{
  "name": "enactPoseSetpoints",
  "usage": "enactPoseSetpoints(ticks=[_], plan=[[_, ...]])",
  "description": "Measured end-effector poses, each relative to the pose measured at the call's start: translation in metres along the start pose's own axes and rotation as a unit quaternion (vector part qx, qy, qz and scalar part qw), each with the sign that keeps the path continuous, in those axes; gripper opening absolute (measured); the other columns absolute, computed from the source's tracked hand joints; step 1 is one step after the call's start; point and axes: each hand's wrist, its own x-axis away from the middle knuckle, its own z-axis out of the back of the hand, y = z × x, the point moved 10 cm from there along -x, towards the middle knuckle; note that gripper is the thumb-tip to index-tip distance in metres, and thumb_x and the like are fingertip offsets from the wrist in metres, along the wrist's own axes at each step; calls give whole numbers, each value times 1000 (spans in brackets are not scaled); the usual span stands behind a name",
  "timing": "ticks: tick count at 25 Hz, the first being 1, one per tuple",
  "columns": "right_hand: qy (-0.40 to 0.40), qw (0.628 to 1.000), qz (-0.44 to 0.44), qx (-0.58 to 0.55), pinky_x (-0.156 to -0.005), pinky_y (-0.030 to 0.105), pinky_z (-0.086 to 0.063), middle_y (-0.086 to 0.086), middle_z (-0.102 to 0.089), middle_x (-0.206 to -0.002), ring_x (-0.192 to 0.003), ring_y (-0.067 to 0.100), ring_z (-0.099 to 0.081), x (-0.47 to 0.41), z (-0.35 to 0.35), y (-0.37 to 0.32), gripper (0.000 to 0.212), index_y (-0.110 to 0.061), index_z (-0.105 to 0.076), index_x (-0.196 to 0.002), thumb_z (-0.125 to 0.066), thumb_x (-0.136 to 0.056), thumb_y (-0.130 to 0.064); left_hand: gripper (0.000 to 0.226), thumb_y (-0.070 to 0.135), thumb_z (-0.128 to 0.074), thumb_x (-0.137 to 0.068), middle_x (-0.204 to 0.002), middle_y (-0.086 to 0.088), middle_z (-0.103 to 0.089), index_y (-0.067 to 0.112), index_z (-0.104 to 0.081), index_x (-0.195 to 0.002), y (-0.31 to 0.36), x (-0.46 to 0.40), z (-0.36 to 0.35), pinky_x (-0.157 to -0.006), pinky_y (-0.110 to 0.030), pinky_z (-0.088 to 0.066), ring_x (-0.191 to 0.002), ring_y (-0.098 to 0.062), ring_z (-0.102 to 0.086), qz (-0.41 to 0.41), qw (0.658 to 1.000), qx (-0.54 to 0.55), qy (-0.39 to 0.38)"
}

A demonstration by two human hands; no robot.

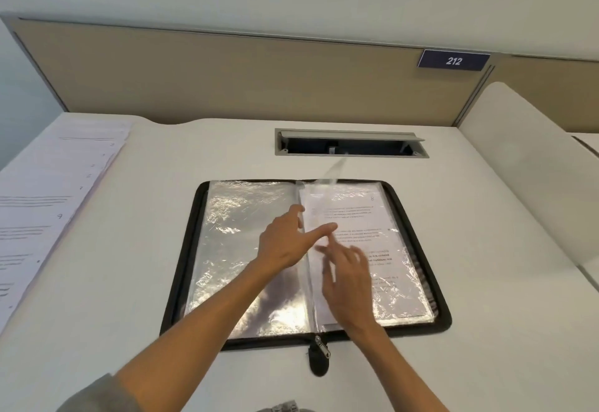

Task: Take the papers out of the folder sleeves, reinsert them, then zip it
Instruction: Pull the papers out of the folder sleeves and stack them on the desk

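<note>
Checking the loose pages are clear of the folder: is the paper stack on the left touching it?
Apart. The head view shows bare desk between the paper stack and the folder.

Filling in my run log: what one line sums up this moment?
folder: open flat, unzipped | left hand: open on sleeves | right hand: open, blurred, over printed page | loose papers: table left
</note>
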Motion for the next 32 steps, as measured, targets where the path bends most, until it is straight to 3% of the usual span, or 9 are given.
enactPoseSetpoints(ticks=[3, 7, 9, 12, 16, 20, 23, 27, 32], plan=[[-45, 994, 77, -62, -96, 29, -48, -8, -70, -115, -105, 6, -60, 0, -1, -26, 35, -20, -64, -126, -62, -92, -27, 28, 28, -68, -83, -99, 2, -69, 25, -58, -110, -5, -15, 14, -76, -34, -56, -85, -18, -67, 26, 998, 34, 46], [13, 971, -128, -202, -102, 23, -40, -9, -64, -127, -119, 3, -56, -14, 34, 43, 39, -22, -63, -125, -58, -94, -45, 33, -5, -71, -77, -91, -12, -71, 13, -62, -102, -72, -19, 47, -53, -25, -55, -66, -14, -70, 143, 960, 238, 46], [-35, 961, -243, -128, -109, 33, -37, -3, -53, -141, -131, 14, -47, -9, 29, 106, 51, -20, -55, -135, -58, -93, -49, 36, -8, -72, -76, -87, -13, -70, 9, -63, -107, -112, -15, 65, -49, -23, -54, -57, -11, -69, 205, 938, 276, 35], [-156, 938, -306, 38, -106, 50, -39, 11, -42, -148, -135, 29, -40, 8, 10, 177, 76, -11, -41, -141, -48, -87, -64, 50, -13, -70, -74, -90, -21, -70, 3, -57, -119, -157, -14, 90, -76, -43, -60, -69, -23, -69, 241, 937, 247, 49], [-185, 933, -298, 81, -105, 51, -40, 12, -38, -149, -135, 30, -40, 19, -2, 196, 78, -6, -35, -144, -53, -89, -58, 84, -2, -70, -71, -109, -20, -63, 11, -32, -144, -157, -22, 102, -79, -45, -55, -93, -34, -64, 192, 978, 40, 68], [-113, 952, -281, 36, -105, 47, -41, 6, -46, -144, -130, 28, -47, 12, 6, 184, 69, -12, -39, -144, -66, -87, -40, 73, 13, -66, -80, -147, -17, -37, 9, -35, -146, -92, -25, 86, -101, -52, -39, -135, -37, -33, -39, 961, -222, 158], [-60, 946, -318, -34, -101, 42, -43, 7, -50, -138, -123, 26, -51, -2, 16, 186, 65, -13, -39, -145, -68, -88, -25, 56, 41, -52, -90, -153, -9, -34, 16, -48, -140, -58, -25, 30, -116, -50, -21, -144, -30, -24, -131, 965, -219, 61], [-69, 938, -337, -50, -99, 45, -46, 8, -51, -131, -118, 27, -54, -28, 10, 201, 55, -13, -45, -141, -63, -91, -29, 85, 77, -9, -86, -163, 4, -3, 27, -17, -154, -34, -13, -60, -119, -46, 6, -149, -16, 5, -188, 930, -297, -112], [-67, 940, -330, -50, -97, 42, -45, 8, -55, -127, -117, 27, -53, -60, -1, 214, 50, -11, -51, -137, -59, -92, -32, 81, 75, -14, -90, -162, 7, 9, 29, -6, -156, -27, -3, -95, -119, -42, 13, -147, -9, 15, -201, 921, -302, -138]])
